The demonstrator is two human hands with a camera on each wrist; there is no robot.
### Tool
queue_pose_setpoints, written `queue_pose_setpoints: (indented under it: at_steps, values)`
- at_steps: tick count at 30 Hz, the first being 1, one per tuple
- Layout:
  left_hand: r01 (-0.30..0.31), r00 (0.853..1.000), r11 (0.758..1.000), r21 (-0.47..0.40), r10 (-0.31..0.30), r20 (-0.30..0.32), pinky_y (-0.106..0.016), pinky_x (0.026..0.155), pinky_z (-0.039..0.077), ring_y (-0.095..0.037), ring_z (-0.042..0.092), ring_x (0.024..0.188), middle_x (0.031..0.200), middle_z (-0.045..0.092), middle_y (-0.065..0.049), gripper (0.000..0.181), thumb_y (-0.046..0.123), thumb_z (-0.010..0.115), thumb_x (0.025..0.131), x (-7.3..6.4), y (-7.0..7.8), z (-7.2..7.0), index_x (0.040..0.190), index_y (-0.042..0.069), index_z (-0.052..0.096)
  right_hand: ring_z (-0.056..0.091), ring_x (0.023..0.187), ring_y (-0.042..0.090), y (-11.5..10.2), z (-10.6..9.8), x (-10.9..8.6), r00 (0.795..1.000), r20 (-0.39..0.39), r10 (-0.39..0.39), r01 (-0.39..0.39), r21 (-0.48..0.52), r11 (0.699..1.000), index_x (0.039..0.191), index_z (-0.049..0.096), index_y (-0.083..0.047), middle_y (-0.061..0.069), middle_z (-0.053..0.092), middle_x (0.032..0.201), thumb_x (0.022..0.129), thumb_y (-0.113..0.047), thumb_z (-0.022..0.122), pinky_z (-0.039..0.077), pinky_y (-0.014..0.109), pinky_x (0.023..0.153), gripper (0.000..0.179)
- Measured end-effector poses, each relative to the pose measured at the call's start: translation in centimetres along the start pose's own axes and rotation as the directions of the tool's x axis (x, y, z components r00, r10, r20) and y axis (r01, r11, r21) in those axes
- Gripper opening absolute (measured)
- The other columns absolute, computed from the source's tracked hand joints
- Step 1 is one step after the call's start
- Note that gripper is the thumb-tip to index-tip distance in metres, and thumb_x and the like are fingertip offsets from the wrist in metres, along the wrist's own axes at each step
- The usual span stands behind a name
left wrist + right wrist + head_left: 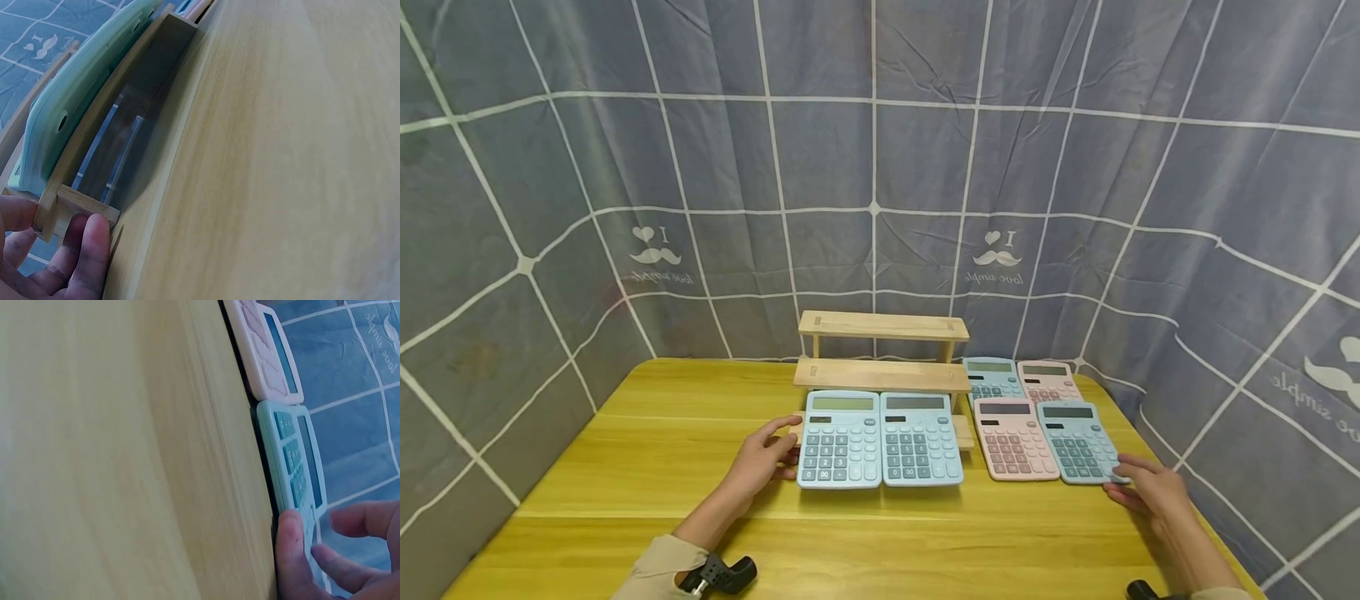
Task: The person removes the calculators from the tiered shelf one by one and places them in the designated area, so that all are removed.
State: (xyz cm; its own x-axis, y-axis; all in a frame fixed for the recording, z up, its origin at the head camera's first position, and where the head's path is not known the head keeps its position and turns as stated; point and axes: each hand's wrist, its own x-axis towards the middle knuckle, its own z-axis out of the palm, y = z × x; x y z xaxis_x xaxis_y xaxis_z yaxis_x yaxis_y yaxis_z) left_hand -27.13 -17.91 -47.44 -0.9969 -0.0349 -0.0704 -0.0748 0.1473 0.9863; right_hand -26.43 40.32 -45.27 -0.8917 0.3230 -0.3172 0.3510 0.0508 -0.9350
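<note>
A stepped wooden rack stands mid-table. Two blue calculators lean side by side on its lowest step. My left hand grips the left end of that step, fingertips curled around the wood beneath the blue calculator. To the right of the rack, my right hand holds the near right corner of another blue calculator. In the right wrist view its thumb lies along the near edge of this calculator, with a fingertip at the side.
Left of the held calculator lies a pink calculator. Behind them are a blue calculator and a pink one. A grey gridded curtain surrounds the back and sides of the wooden table. Dark camera mounts sit on both wrists.
</note>
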Motion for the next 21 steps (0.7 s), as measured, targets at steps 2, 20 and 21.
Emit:
queue_pose_setpoints:
  at_steps: [2,20,21]
  values:
    - [-0.003,1.0,1.0,0.0,0.003,-0.001,-0.032,0.065,0.06,-0.022,0.063,0.082,0.098,0.069,-0.014,0.039,0.017,0.053,0.105,0.01,0.07,-0.06,0.143,0.012,0.055,0.074,0.068,0.015,-0.06,0.14,-0.06,1.0,0.011,0.008,-0.008,0.025,1.0,0.155,0.023,0.01,0.007,0.063,0.083,0.094,-0.005,0.057,0.062,0.028,0.07,0.071]
    - [0.002,1.0,1.0,0.012,-0.002,-0.003,-0.034,0.067,0.06,-0.023,0.063,0.084,0.098,0.069,-0.013,0.039,0.018,0.054,0.105,-0.21,0.24,-0.1,0.143,0.012,0.055,0.074,0.071,0.016,-0.13,0.29,0.15,1.0,0.029,0.002,-0.003,0.045,0.999,0.155,0.02,0.011,0.007,0.062,0.09,0.097,-0.006,0.055,0.062,0.029,0.074,0.069]
    - [0.002,1.0,1.0,0.014,-0.002,-0.003,-0.034,0.067,0.06,-0.023,0.063,0.084,0.098,0.069,-0.013,0.039,0.018,0.054,0.105,-0.22,0.23,-0.11,0.143,0.012,0.055,0.074,0.072,0.016,-0.12,0.26,0.16,0.999,0.032,0.0,-0.002,0.046,0.999,0.155,0.02,0.011,0.006,0.062,0.09,0.097,-0.007,0.055,0.062,0.029,0.074,0.07]
